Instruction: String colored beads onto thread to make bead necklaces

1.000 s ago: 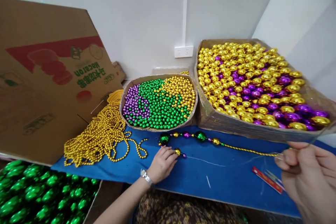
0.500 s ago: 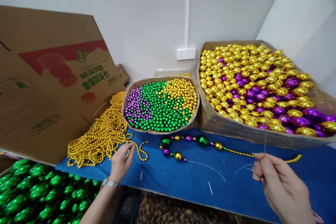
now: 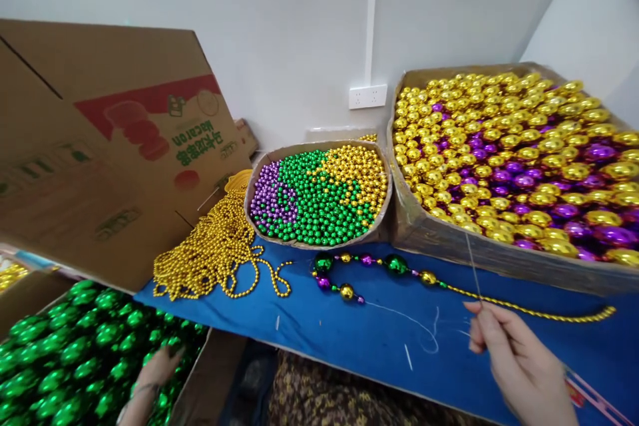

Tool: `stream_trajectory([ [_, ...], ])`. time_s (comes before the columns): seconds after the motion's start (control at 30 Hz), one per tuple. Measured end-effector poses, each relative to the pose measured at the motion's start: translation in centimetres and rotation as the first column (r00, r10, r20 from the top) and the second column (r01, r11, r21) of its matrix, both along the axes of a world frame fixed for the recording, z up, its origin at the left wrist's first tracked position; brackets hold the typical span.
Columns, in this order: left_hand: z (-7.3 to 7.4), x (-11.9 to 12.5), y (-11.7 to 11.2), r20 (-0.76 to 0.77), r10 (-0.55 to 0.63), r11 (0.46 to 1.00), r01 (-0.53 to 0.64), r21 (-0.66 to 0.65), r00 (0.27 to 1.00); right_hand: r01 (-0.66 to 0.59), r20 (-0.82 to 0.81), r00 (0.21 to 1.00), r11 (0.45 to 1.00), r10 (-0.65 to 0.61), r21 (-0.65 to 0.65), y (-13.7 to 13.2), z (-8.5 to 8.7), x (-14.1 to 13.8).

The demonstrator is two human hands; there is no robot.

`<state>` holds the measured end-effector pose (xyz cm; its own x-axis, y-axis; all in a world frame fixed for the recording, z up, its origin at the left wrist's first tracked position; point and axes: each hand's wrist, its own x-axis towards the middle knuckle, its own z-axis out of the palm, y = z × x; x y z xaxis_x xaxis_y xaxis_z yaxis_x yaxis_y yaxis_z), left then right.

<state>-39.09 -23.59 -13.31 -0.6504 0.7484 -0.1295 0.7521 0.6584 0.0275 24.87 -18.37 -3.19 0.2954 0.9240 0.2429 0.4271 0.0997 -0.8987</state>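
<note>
Blue worktop (image 3: 344, 336) carries a bead strand (image 3: 396, 265) lying left-to-right just beyond the right hand (image 3: 519, 366), which pinches an upright needle (image 3: 473, 269); the left hand (image 3: 157, 369) lies among green balls (image 3: 74, 353), grip unclear.

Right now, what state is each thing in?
left hand: down among green balls, grip unclear
right hand: pinching needle, tip up
bead strand: partly strung, lying on blue cloth
small tray: full, mixed beads
large box: heaped gold and purple balls
gold chains: loose pile
</note>
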Motion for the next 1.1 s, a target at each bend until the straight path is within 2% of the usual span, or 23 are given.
stream_trajectory([
  [0.07,-2.9,-0.6,-1.8,0.164,-0.004,0.994,0.022,-0.109,0.987,-0.026,-0.004,1.0,1.0,0.026,0.002,0.2,-0.1,-0.4],
  [0.13,-5.1,-0.6,-2.6,0.233,-0.009,0.992,0.037,-0.117,0.972,-0.059,-0.003,0.998,0.998,0.059,0.006,0.3,-0.1,-0.9],
  [0.2,-6.3,-0.5,-2.8,0.232,0.012,0.994,0.014,-0.112,0.973,-0.092,-0.001,0.996,0.996,0.092,-0.002,0.3,-0.1,-1.3],
  [0.27,-6.2,-0.7,-2.4,0.207,0.03,0.994,-0.007,-0.109,0.978,-0.122,-0.009,0.993,0.992,0.122,-0.03,0.2,-0.2,-1.8],
  [0.33,-4.6,-0.7,-1.5,0.173,0.036,0.994,-0.017,-0.112,0.984,-0.155,-0.024,0.988,0.986,0.154,-0.064,0.0,-0.4,-2.4],
  [0.37,-3.2,-0.5,-0.8,0.153,0.046,0.995,-0.031,-0.099,0.987,-0.178,-0.033,0.984,0.981,0.176,-0.08,-0.1,-0.6,-2.7],
  [0.43,0.9,1.1,0.9,0.122,0.111,0.994,-0.108,-0.036,0.986,-0.238,-0.042,0.971,0.965,0.235,-0.108,-0.2,-1.0,-3.5],
  [0.5,6.0,4.3,2.8,0.142,0.086,0.962,-0.119,0.244,0.986,-0.301,-0.031,0.954,0.945,0.3,-0.13,-0.2,-1.5,-4.4],
  [0.53,8.5,6.6,3.9,0.226,-0.006,0.915,-0.086,0.395,0.974,-0.327,-0.016,0.945,0.935,0.328,-0.137,-0.2,-1.7,-5.0],
  [0.57,10.8,9.1,5.0,0.362,-0.146,0.839,-0.079,0.539,0.921,-0.35,0.007,0.935,0.927,0.354,-0.137,-0.2,-1.8,-5.6],
  [0.6,12.7,11.8,6.2,0.509,-0.314,0.73,-0.139,0.669,0.802,-0.375,0.036,0.924,0.918,0.382,-0.128,-0.1,-1.9,-6.2],
  [0.63,14.2,14.6,7.3,0.629,-0.469,0.655,-0.234,0.719,0.619,-0.399,0.069,0.91,0.91,0.408,-0.114,-0.1,-1.8,-6.7],
  [0.67,15.1,17.3,8.4,0.702,-0.573,0.624,-0.329,0.709,0.423,-0.424,0.103,0.896,0.901,0.432,-0.094,-0.1,-1.7,-7.3],
  [0.73,15.7,22.1,10.2,0.761,-0.647,0.679,-0.414,0.606,0.054,-0.465,0.17,0.868,0.884,0.466,-0.048,-0.1,-1.3,-8.2],
  [0.8,15.1,26.1,11.2,0.758,-0.614,0.762,-0.416,0.497,-0.219,-0.487,0.237,0.849,0.873,0.473,0.002,-0.3,-0.9,-8.7],
  [0.83,14.7,27.7,11.5,0.751,-0.577,0.801,-0.401,0.445,-0.321,-0.489,0.27,0.844,0.872,0.463,0.032,-0.3,-0.8,-8.8],
  [0.87,14.2,29.0,11.6,0.743,-0.533,0.837,-0.381,0.393,-0.405,-0.487,0.301,0.841,0.872,0.449,0.06,-0.4,-0.7,-8.9],
  [0.93,13.6,31.2,11.8,0.722,-0.459,0.883,-0.356,0.306,-0.518,-0.476,0.354,0.837,0.874,0.416,0.099,-0.4,-0.9,-8.8],
  [1.0,13.2,32.8,11.9,0.699,-0.43,0.896,-0.364,0.254,-0.572,-0.466,0.393,0.832,0.877,0.391,0.115,-0.6,-1.1,-8.6],
  [1.1,13.1,34.6,11.9,0.667,-0.456,0.878,-0.421,0.229,-0.589,-0.467,0.439,0.819,0.874,0.37,0.133,-0.8,-1.6,-8.4],
])
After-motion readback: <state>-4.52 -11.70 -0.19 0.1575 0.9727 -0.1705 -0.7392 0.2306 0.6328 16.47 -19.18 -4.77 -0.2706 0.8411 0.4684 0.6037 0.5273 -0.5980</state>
